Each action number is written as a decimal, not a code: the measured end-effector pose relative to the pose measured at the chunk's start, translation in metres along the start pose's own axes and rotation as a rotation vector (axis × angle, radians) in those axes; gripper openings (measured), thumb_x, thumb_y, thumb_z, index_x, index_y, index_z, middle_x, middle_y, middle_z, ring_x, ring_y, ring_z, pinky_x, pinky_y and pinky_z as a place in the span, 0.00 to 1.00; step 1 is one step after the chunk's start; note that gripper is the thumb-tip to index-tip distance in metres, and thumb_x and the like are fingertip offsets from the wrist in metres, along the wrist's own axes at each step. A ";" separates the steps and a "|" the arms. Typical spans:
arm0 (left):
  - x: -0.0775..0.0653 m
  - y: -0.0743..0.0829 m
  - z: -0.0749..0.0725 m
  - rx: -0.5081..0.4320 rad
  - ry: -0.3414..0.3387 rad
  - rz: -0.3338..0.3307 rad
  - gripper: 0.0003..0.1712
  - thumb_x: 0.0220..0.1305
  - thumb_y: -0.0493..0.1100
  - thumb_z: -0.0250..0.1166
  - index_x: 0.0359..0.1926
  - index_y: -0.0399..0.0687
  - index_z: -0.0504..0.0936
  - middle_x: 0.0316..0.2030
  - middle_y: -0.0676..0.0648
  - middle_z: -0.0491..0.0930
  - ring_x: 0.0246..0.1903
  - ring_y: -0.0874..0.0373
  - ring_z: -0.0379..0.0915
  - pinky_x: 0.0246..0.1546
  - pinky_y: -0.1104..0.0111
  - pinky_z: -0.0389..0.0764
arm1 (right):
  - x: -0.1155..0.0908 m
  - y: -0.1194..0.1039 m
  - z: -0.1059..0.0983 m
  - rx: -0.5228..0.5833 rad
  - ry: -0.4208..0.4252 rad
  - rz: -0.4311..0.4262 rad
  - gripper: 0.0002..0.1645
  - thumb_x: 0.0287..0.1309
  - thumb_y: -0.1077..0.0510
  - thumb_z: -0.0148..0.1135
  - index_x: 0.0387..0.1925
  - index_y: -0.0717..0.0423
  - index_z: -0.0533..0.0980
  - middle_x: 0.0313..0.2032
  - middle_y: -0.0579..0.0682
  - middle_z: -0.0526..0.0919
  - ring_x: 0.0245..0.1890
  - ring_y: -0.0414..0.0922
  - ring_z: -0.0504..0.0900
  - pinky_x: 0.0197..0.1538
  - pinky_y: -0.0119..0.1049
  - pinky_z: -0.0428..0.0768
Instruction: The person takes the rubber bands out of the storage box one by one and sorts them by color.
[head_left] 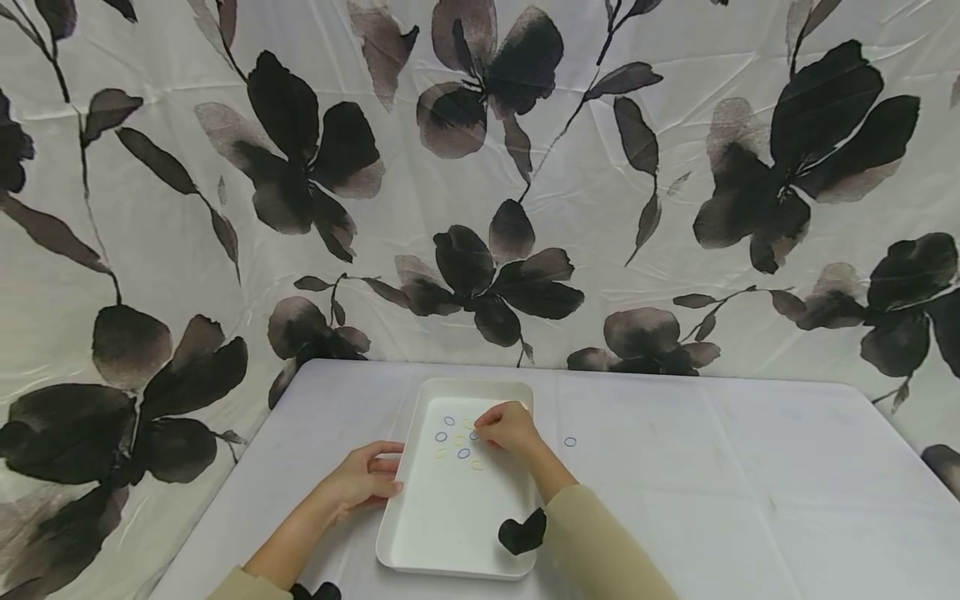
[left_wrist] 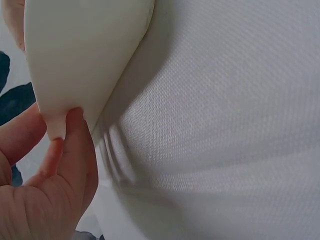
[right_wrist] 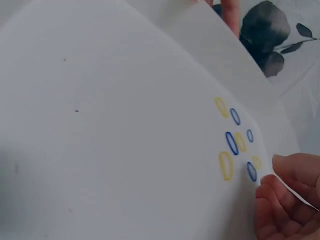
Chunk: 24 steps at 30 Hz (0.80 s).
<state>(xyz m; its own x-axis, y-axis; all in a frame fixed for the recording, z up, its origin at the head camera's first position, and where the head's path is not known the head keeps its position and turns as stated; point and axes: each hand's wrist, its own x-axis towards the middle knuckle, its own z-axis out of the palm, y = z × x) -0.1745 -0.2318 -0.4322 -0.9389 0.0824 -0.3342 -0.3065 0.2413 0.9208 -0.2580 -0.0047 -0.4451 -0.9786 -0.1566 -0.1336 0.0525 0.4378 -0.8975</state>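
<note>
A white tray (head_left: 453,529) lies lengthwise on the table. My left hand (head_left: 362,482) grips its left side; in the left wrist view, the thumb and fingers pinch the tray's rim (left_wrist: 57,127) from both sides. Small thin rings, several blue and several yellow, lie in a close group in the tray's far half, such as a blue ring (head_left: 463,453) and a yellow ring (right_wrist: 226,166). Over the right edge of this group is my right hand (head_left: 510,429), fingers bent and thumb close to the index fingertip. Whether a ring sits between those fingertips (right_wrist: 267,181) is hidden.
One more blue ring (head_left: 570,442) lies on the white tablecloth (head_left: 697,500), right of the tray. A black heart-shaped piece (head_left: 522,532) shows by the right sleeve, over the tray's near right side. Behind the table hangs a floral cloth (head_left: 480,183).
</note>
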 end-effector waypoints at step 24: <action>-0.004 0.001 -0.005 0.004 -0.039 0.008 0.38 0.50 0.25 0.65 0.62 0.29 0.61 0.43 0.36 0.76 0.36 0.52 0.77 0.37 0.60 0.80 | -0.004 0.011 0.022 -0.288 0.185 -0.238 0.04 0.47 0.66 0.67 0.28 0.62 0.83 0.22 0.48 0.78 0.23 0.40 0.72 0.25 0.31 0.71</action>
<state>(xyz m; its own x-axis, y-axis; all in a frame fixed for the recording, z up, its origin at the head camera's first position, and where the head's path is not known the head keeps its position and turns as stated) -0.1717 -0.2363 -0.4290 -0.9345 0.1216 -0.3345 -0.2985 0.2441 0.9227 -0.2493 -0.0182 -0.4639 -0.9774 -0.1328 0.1645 -0.2113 0.6424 -0.7366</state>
